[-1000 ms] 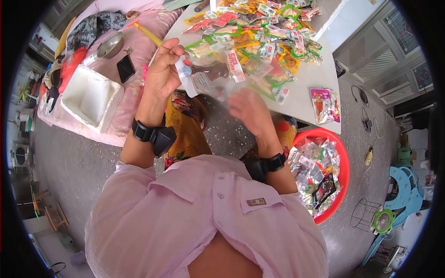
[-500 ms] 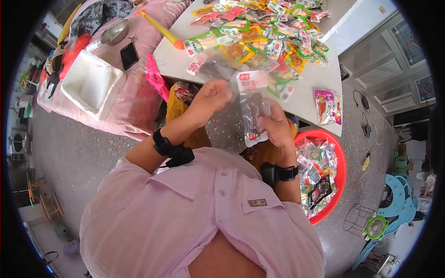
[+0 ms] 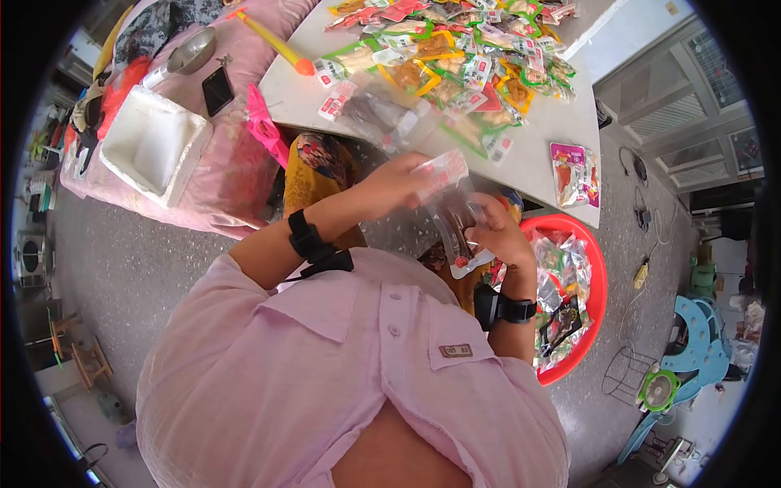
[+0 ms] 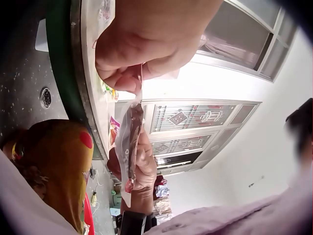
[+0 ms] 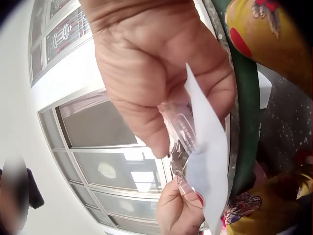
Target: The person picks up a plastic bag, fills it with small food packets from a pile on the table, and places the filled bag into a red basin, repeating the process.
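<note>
Between the two hands, above the lap, is a clear pouch (image 3: 457,220) with dark brown contents and a red-and-white top. My left hand (image 3: 399,185) pinches its top end between thumb and fingers, as the left wrist view also shows. Thumb and fingers of my right hand (image 3: 503,236) hold the pouch by its side, lower down. In the right wrist view the pouch's white back (image 5: 208,147) faces the lens. Another clear pouch (image 3: 378,114) with dark contents lies at the near table edge, beside many colourful packets (image 3: 439,61).
A red tub (image 3: 600,285) full of packets stands on the floor at the right. One purple-edged packet (image 3: 574,175) lies at the table's right corner. On the pink bed are a white foam box (image 3: 154,150), a phone (image 3: 217,91) and a metal bowl (image 3: 193,50).
The left hand came down from the upper left and across to the pouch's top, which it now pinches. The right hand took the pouch and has shifted slightly right and down with it.
</note>
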Action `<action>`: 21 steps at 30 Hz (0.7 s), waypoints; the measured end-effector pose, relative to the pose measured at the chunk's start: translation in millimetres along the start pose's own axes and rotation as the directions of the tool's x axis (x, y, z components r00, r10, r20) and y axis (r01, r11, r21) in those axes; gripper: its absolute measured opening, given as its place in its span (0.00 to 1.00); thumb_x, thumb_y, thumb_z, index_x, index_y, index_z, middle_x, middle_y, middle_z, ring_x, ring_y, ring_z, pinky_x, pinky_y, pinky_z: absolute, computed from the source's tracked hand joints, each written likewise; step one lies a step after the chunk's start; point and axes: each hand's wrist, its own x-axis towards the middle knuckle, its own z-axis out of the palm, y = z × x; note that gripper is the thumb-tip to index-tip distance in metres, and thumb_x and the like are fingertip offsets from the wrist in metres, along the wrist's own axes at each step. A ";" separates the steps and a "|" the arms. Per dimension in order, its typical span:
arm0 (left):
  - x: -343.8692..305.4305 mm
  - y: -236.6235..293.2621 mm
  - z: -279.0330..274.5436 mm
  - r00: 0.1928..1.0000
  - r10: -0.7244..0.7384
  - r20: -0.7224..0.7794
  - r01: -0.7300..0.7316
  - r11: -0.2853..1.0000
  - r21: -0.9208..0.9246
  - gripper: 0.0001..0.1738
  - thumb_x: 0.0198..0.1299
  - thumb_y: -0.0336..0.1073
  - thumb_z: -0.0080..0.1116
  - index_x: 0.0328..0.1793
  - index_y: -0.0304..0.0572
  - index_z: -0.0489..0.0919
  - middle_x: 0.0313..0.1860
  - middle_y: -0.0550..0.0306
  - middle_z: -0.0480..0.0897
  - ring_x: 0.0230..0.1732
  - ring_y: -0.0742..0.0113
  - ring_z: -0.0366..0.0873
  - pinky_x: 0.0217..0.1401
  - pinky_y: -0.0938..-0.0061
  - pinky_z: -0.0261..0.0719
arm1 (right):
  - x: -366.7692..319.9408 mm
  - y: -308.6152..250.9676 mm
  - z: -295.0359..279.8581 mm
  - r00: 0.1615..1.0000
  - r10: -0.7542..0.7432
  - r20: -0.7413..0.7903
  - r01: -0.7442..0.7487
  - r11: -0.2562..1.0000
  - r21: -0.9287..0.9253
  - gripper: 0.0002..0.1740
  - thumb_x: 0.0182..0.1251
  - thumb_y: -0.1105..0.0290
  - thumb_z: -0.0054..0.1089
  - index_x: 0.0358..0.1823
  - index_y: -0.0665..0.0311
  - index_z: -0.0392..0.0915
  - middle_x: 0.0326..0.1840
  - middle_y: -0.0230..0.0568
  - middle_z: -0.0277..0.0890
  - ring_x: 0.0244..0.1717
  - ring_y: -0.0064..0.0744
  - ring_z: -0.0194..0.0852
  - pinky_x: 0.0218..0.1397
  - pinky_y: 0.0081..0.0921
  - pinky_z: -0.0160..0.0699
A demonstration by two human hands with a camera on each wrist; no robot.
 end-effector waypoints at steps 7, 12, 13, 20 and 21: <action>13.9 -3.8 5.9 0.974 0.007 -0.227 -0.070 0.960 -0.269 0.10 0.53 0.32 0.49 0.42 0.41 0.69 0.36 0.60 0.73 0.32 0.74 0.68 0.30 0.78 0.68 | -7.8 43.7 -1.8 0.947 -0.261 -0.187 0.321 0.785 0.530 0.34 0.45 0.65 0.64 0.55 0.62 0.59 0.48 0.40 0.66 0.45 0.34 0.68 0.42 0.27 0.71; 19.3 1.9 16.1 0.967 -0.008 -0.254 -0.108 0.893 -0.437 0.11 0.52 0.32 0.50 0.42 0.41 0.69 0.36 0.59 0.73 0.34 0.72 0.69 0.33 0.75 0.69 | -2.4 40.0 20.7 0.943 -0.180 -0.281 0.334 0.535 0.776 0.28 0.50 0.65 0.60 0.53 0.57 0.61 0.49 0.37 0.65 0.45 0.38 0.68 0.35 0.29 0.75; 19.7 2.2 15.7 0.968 -0.009 -0.250 -0.107 0.888 -0.447 0.11 0.52 0.32 0.50 0.42 0.41 0.69 0.37 0.59 0.73 0.34 0.71 0.70 0.33 0.75 0.69 | -1.6 37.3 21.4 0.933 -0.150 -0.326 0.351 0.570 0.743 0.25 0.51 0.66 0.58 0.52 0.57 0.62 0.48 0.37 0.66 0.44 0.39 0.69 0.32 0.28 0.76; 23.4 6.6 -14.3 0.588 0.809 -0.017 -0.145 0.125 0.982 0.16 0.45 0.39 0.56 0.39 0.39 0.71 0.32 0.51 0.72 0.33 0.58 0.72 0.35 0.70 0.71 | 3.5 25.2 6.5 0.784 -0.063 -0.617 0.445 0.751 0.488 0.07 0.60 0.73 0.43 0.39 0.65 0.65 0.34 0.36 0.69 0.28 0.30 0.74 0.21 0.23 0.76; 22.4 9.6 -13.8 0.643 0.766 0.010 -0.083 0.056 0.995 0.16 0.44 0.39 0.56 0.38 0.39 0.71 0.31 0.50 0.72 0.33 0.56 0.71 0.35 0.69 0.71 | 5.1 27.2 3.9 0.784 -0.050 -0.619 0.441 0.746 0.499 0.06 0.60 0.74 0.42 0.37 0.66 0.66 0.31 0.36 0.69 0.26 0.26 0.72 0.21 0.23 0.77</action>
